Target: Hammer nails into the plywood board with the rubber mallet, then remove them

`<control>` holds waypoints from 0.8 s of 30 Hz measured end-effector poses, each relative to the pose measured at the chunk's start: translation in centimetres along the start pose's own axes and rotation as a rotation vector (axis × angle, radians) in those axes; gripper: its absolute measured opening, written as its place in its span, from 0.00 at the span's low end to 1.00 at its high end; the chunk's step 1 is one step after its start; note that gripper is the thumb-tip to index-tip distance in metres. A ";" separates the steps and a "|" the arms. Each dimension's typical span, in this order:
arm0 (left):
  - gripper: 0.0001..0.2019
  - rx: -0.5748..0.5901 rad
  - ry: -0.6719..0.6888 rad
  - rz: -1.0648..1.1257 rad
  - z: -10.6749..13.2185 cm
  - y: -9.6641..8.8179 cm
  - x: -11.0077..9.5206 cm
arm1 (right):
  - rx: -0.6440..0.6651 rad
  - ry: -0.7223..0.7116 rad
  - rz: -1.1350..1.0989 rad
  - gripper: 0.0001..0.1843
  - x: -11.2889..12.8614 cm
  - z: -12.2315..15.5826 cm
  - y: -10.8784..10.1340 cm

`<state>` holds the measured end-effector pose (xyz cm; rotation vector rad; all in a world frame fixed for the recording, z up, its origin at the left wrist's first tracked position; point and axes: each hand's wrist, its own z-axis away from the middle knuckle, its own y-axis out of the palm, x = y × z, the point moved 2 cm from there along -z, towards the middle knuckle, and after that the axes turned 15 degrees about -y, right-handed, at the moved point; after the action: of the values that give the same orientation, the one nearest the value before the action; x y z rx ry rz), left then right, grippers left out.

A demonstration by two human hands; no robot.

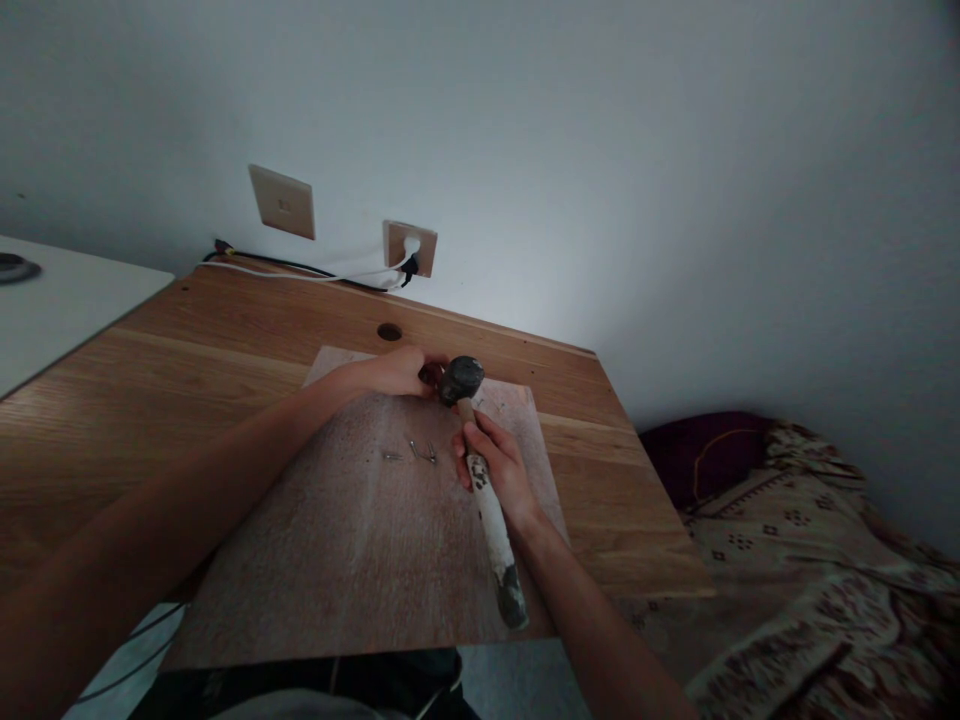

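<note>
My right hand [499, 470] is wrapped around the pale wooden handle of a hammer [487, 500], close to its dark head [460, 380]. The head hovers just over the far part of a thin plywood board [360, 540] that lies on the wooden desk [187, 360]. My left hand [397, 372] rests on the board right beside the hammer head, its fingers pinched together on something small that the head hides. Several loose nails [416, 452] lie on the board between my two hands.
White and black cables [300, 270] run along the desk's back edge to a wall socket [410, 247]. A cable hole [389, 331] sits near the board. A white surface [67, 290] is at the left, a patterned bedspread [787, 560] at the right.
</note>
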<state>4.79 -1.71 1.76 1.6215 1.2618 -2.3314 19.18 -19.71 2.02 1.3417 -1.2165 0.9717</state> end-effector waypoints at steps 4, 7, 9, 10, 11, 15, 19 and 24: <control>0.13 -0.002 -0.031 -0.185 1.0 -1.4 -1.6 | -0.073 -0.020 -0.017 0.18 0.4 0.1 -0.2; 0.07 0.183 0.029 -0.304 2.1 -1.1 -3.6 | -0.136 -0.036 -0.021 0.18 0.7 0.1 -0.4; 0.06 0.303 0.059 -0.355 2.7 0.0 -4.9 | -0.177 -0.040 -0.005 0.18 0.9 0.2 -0.5; 0.05 0.333 0.068 -0.378 3.0 0.6 -5.4 | -0.193 -0.040 0.008 0.18 1.0 0.2 -0.6; 0.05 0.346 0.076 -0.399 3.2 1.3 -5.9 | -0.208 -0.039 0.020 0.18 1.1 0.1 -0.6; 0.09 0.348 0.096 -0.423 3.2 3.1 -6.4 | -0.238 -0.039 0.012 0.18 1.1 0.1 -0.8; 0.07 0.312 0.077 -0.425 2.7 2.2 -5.6 | -0.231 -0.044 0.020 0.18 1.0 0.0 -0.8; 0.11 0.118 0.003 -0.313 2.4 -2.0 -4.0 | -0.231 -0.045 -0.006 0.18 0.9 0.0 -0.8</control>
<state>3.85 -3.44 6.41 1.5575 1.5023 -2.6291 20.14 -19.93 2.81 1.1893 -1.3154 0.7739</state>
